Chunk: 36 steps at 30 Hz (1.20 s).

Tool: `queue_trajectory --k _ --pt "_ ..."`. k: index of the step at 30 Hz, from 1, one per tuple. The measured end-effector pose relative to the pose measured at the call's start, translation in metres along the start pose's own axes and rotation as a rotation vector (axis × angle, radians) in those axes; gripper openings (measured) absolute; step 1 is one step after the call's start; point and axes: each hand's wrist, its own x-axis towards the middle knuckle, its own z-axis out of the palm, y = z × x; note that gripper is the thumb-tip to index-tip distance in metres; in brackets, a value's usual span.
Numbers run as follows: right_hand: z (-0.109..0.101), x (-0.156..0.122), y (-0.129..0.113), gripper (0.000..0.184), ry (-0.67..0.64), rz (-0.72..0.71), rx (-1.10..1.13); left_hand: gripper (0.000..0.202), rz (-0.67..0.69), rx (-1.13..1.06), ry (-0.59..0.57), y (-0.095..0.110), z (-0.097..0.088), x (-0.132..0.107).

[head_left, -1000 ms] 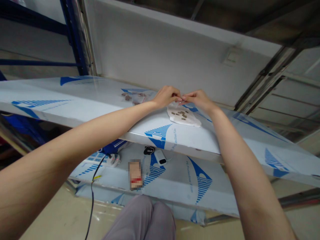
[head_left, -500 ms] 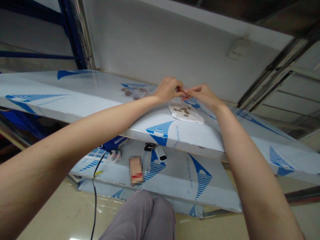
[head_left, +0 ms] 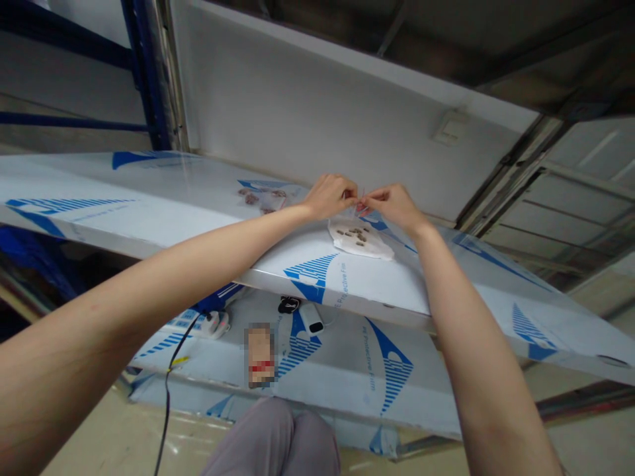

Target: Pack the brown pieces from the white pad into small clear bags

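My left hand (head_left: pixel 331 196) and my right hand (head_left: pixel 394 203) meet fingertip to fingertip above the upper shelf. Both pinch a small clear plastic bag (head_left: pixel 358 207) with a red edge; the fingers partly hide it, and whatever it contains cannot be made out. Just below them a white cloth or paper (head_left: pixel 370 250) lies flat, with several small brown pellet-like pieces (head_left: pixel 358 233) scattered on it. Left of my left hand, several clear bags with reddish-brown contents (head_left: pixel 251 199) rest on the shelf, partly behind my forearm.
The upper shelf (head_left: pixel 198 231) is covered in blue-printed film. On the lower shelf (head_left: pixel 342 357) are a white device (head_left: pixel 311 318), a small black item (head_left: pixel 288 304), a blurred-out rectangular object (head_left: pixel 260 354) and a power strip (head_left: pixel 215 324) with a black cable (head_left: pixel 167 403). A wall (head_left: pixel 297 119) stands behind.
The camera view has shifted, so the shelves and hands appear lower and slightly further left. My hands keep their pinch on the bag, with the fingertips slightly further apart.
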Motion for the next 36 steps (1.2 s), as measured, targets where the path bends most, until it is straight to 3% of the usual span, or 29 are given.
queue_trajectory --k 9,13,17,20,26,32,36 --pt "-0.013 -0.006 0.0 0.013 0.022 -0.018 -0.239 0.017 -0.066 0.137 0.048 0.009 -0.011 -0.004" --pt "-0.01 -0.006 0.001 0.016 0.031 -0.036 -0.191 0.037 0.026 0.114 0.116 0.008 -0.009 -0.007" --pt "-0.009 -0.006 0.004 0.016 0.011 -0.012 -0.134 0.037 0.121 0.049 -0.026 0.007 -0.01 -0.007" --pt "-0.01 -0.006 0.006 0.017 0.01 0.002 -0.108 0.037 0.116 0.037 -0.112 0.006 -0.01 -0.008" --pt "-0.009 -0.004 0.01 0.016 0.013 -0.045 -0.003 0.074 0.082 0.081 -0.086 0.001 0.003 -0.012" --pt "-0.007 -0.004 0.008 0.02 0.012 -0.038 0.034 0.055 0.079 0.106 0.003 -0.001 0.003 -0.009" --pt "-0.008 -0.002 0.014 0.038 0.034 0.006 0.127 0.048 0.037 0.072 0.044 -0.004 -0.002 -0.007"
